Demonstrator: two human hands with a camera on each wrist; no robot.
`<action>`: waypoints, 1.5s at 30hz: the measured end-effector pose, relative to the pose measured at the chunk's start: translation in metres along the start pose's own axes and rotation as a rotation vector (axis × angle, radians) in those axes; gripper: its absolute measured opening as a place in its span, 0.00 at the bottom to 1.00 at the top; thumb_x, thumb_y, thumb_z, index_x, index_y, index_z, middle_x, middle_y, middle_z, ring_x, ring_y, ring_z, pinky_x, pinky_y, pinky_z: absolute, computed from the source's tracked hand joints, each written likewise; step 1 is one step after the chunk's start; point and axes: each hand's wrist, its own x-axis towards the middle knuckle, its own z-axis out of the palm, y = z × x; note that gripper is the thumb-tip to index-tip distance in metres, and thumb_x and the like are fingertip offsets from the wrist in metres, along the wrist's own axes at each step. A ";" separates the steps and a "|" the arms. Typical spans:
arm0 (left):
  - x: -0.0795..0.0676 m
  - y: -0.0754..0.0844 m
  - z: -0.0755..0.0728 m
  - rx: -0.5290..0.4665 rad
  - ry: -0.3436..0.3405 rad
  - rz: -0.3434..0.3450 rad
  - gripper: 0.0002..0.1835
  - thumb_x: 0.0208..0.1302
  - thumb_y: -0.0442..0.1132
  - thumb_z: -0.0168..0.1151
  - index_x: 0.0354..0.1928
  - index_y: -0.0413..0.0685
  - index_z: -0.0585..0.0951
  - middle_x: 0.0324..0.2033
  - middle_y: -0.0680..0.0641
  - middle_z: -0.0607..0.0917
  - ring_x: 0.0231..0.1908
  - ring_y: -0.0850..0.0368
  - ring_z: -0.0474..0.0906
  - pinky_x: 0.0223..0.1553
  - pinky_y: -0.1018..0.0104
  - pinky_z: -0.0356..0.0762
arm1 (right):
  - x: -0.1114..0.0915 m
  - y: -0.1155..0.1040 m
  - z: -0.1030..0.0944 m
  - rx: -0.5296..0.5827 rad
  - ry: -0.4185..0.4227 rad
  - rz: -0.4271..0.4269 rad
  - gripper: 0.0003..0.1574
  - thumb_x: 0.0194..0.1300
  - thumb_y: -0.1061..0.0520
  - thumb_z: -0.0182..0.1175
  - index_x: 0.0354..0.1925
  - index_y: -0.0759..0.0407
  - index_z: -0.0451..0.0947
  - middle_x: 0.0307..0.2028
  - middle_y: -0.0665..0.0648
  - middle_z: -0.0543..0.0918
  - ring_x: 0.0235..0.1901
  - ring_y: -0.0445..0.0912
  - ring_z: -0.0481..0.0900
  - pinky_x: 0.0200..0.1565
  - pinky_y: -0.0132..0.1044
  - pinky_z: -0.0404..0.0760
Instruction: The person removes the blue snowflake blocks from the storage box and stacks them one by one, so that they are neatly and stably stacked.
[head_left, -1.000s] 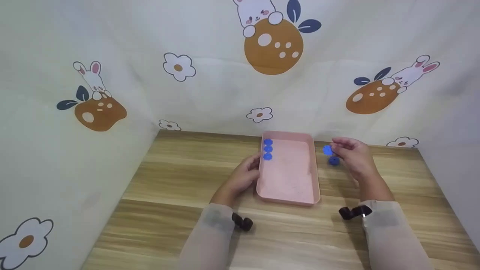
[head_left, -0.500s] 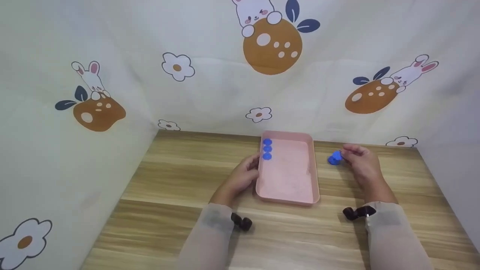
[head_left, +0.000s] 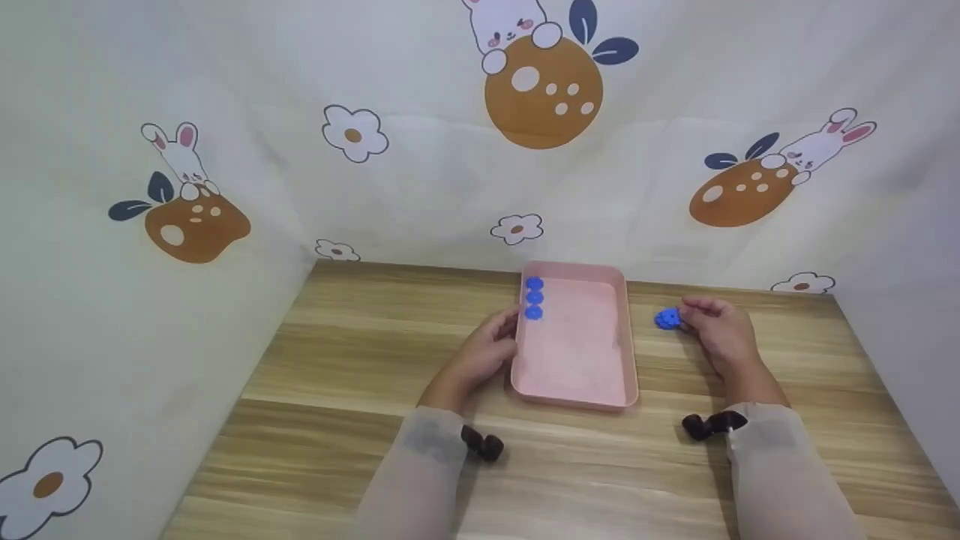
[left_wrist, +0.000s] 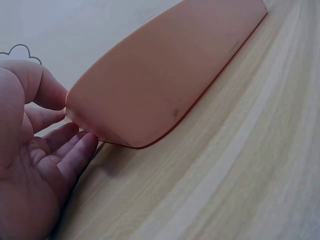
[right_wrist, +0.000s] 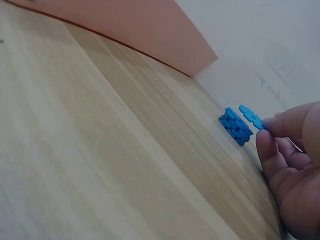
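My right hand [head_left: 721, 334] pinches one blue snowflake-shaped building disc [right_wrist: 250, 116] between thumb and fingertip, tilted just above a short stack of the same blue discs [right_wrist: 235, 127]. In the head view the held disc overlaps that stack, to the right of a shallow pink tray [head_left: 577, 360]. Three blue discs [head_left: 534, 298] lie in a row along the tray's left wall, near its far corner. My left hand [head_left: 486, 351] is at the tray's left side; in the left wrist view its fingertips [left_wrist: 87, 142] touch the outer wall around one corner.
The wood-grain table [head_left: 337, 337] spreads around the tray on both sides and in front. A pale cloth [head_left: 420, 187] printed with rabbits, oranges and flowers rises behind and at both sides. The tray stands close to the back cloth.
My right hand moved right and toward me with its disc, down over the stack, then slightly back left. My left hand, the tray and the row of discs kept their places.
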 end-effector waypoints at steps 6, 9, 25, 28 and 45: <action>0.000 0.000 0.000 0.000 -0.005 0.014 0.43 0.62 0.29 0.58 0.82 0.50 0.66 0.79 0.42 0.71 0.82 0.45 0.63 0.84 0.49 0.60 | 0.002 0.002 0.000 -0.056 0.003 0.005 0.21 0.71 0.62 0.69 0.59 0.68 0.81 0.37 0.42 0.92 0.40 0.34 0.89 0.49 0.25 0.89; 0.000 0.001 0.000 0.004 -0.008 0.008 0.43 0.62 0.29 0.57 0.82 0.50 0.65 0.80 0.43 0.71 0.82 0.46 0.63 0.84 0.50 0.60 | 0.007 0.008 -0.001 -0.103 0.016 0.001 0.27 0.71 0.59 0.69 0.64 0.70 0.78 0.37 0.41 0.92 0.40 0.32 0.88 0.49 0.24 0.88; -0.003 0.005 0.000 -0.006 -0.005 -0.034 0.43 0.64 0.29 0.58 0.83 0.55 0.65 0.80 0.45 0.71 0.82 0.47 0.64 0.84 0.50 0.63 | 0.008 0.015 0.000 -0.292 0.060 -0.060 0.32 0.71 0.51 0.71 0.66 0.67 0.79 0.33 0.32 0.89 0.39 0.28 0.86 0.47 0.18 0.84; -0.001 0.004 0.000 -0.011 -0.013 0.000 0.43 0.62 0.28 0.57 0.83 0.50 0.64 0.79 0.42 0.71 0.82 0.45 0.63 0.84 0.49 0.62 | 0.008 0.016 0.000 -0.298 0.055 -0.068 0.32 0.71 0.52 0.71 0.66 0.68 0.80 0.34 0.33 0.89 0.40 0.27 0.85 0.47 0.18 0.84; -0.002 0.004 0.001 -0.001 -0.002 -0.010 0.43 0.63 0.29 0.57 0.83 0.51 0.65 0.79 0.43 0.72 0.81 0.46 0.65 0.83 0.50 0.63 | 0.007 0.010 0.004 -0.130 0.081 -0.025 0.30 0.71 0.59 0.69 0.66 0.70 0.77 0.39 0.41 0.91 0.41 0.33 0.88 0.51 0.24 0.88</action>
